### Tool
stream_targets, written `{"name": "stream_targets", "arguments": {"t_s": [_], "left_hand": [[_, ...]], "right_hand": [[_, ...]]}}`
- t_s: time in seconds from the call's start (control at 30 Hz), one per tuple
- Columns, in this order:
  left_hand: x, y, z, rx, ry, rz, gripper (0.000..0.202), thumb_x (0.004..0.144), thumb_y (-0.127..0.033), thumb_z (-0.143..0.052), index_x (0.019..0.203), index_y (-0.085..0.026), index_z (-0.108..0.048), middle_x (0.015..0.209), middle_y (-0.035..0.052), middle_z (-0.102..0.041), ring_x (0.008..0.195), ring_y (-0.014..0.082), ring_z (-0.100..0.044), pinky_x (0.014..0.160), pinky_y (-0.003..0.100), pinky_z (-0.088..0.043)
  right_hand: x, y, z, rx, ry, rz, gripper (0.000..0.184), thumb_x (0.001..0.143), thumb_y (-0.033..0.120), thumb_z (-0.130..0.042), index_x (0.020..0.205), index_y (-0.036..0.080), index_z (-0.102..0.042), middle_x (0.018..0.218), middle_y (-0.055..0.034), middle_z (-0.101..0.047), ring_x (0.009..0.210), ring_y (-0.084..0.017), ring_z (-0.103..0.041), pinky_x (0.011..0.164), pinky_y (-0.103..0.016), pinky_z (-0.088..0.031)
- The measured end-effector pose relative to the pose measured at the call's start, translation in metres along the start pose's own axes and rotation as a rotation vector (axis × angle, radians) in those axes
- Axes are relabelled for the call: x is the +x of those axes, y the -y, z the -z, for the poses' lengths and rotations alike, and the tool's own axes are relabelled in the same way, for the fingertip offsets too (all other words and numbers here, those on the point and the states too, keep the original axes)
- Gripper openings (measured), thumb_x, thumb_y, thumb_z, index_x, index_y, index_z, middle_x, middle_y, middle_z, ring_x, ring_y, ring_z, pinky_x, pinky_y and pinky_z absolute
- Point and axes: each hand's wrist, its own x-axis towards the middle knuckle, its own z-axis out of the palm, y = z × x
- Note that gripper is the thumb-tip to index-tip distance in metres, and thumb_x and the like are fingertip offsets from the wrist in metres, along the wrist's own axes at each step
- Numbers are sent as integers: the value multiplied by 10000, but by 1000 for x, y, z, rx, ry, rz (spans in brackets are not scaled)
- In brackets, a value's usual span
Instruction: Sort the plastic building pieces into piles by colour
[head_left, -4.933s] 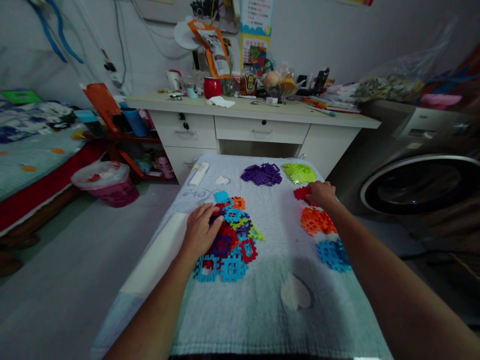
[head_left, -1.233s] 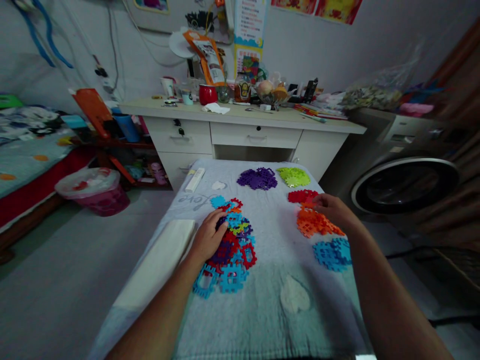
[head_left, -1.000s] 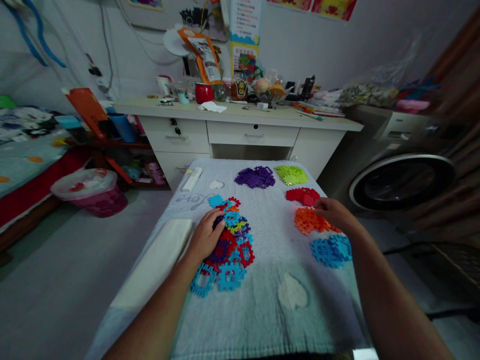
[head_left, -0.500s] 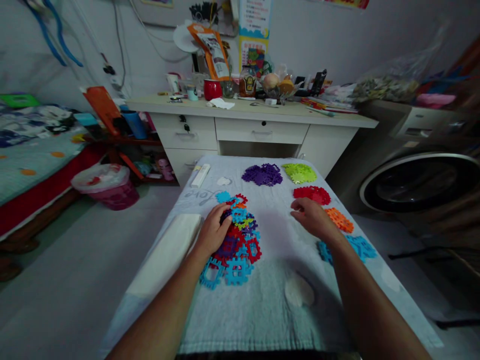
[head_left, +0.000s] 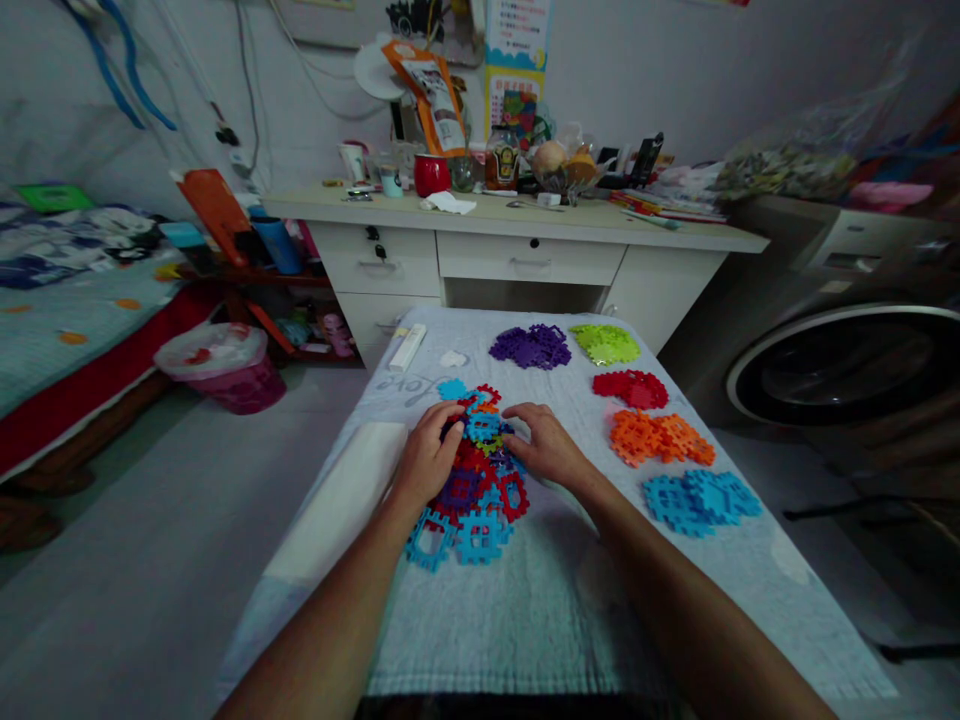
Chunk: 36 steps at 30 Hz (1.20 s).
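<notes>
The mixed pile [head_left: 474, 460] of coloured toothed plastic pieces lies between the two hands, flat on the cloth-covered tabletop [head_left: 480, 640], with its blue pieces nearest the person. The left hand [head_left: 431, 455] rests against the left edge of the pile, its fingers curled over the far part and the thumb slightly apart from them; whether a piece is gripped there cannot be told. The right hand [head_left: 551, 445] is at the right edge of the pile, thumb and forefinger spread with a gap between them, their tips close to a blue piece [head_left: 482, 427]. The two hands are apart, with pieces of the pile showing between them. Half a second ago the right hand was well to the right of the pile, next to the red and orange heaps; it has now come across to the pile, while the left hand has stayed beside it. Beyond the pile and slightly right is a purple heap [head_left: 531, 347], with a yellow-green heap [head_left: 607, 344] farther right. To the right of the pile, coming nearer in turn, are a red heap [head_left: 631, 388], an orange heap [head_left: 660, 438] and a blue heap [head_left: 701, 500]. A narrow white box [head_left: 409, 348] lies beyond the pile, to its left.
</notes>
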Motion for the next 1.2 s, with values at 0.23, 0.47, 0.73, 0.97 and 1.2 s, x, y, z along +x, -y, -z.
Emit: {"name": "stream_targets", "arguments": {"t_s": [0.23, 0.47, 0.73, 0.97, 1.2], "left_hand": [[-2, 1, 3, -7, -17, 14, 270, 942, -314, -438, 1109, -210, -624, 1209, 65, -630, 1175, 195, -567, 1081, 389, -414], [-2, -2, 5, 2, -35, 4, 263, 934, -304, -443, 1084, -209, -638, 1197, 65, -639, 1165, 201, -574, 1075, 396, -421], [-2, -3, 5, 14, -36, 22, 267, 917, -339, -456, 1052, -209, -646, 1186, 60, -644, 1153, 210, -584, 1074, 399, -420], [-6, -7, 10, 43, -44, -20, 247, 906, -322, -468, 1027, -211, -652, 1153, 51, -656, 1128, 208, -594, 1050, 373, -436], [-9, -29, 24, 171, -95, -71, 265, 907, -312, -464, 1056, -195, -649, 1139, 62, -653, 1115, 212, -599, 1038, 372, -439]], "right_hand": [[24, 10, -14, -71, 33, -66, 339, 791, 252, -707, 1113, 178, -636, 1113, -99, -689, 1064, -247, -597, 967, -381, -376], [23, 4, -15, -46, -6, -70, 332, 761, 255, -744, 1067, 194, -630, 1071, -70, -683, 1019, -228, -588, 929, -360, -381], [-9, 5, 24, -76, -56, -71, 318, 754, 246, -723, 1054, 201, -628, 1086, -82, -654, 1021, -243, -564, 929, -378, -393], [-94, -45, 91, -174, -129, -172, 337, 758, 276, -670, 1088, 220, -628, 1147, -93, -634, 1089, -269, -564, 974, -421, -408], [-163, -79, 130, -303, -77, -272, 364, 767, 294, -609, 1121, 218, -633, 1172, -99, -652, 1116, -285, -573, 978, -453, -409]]}}
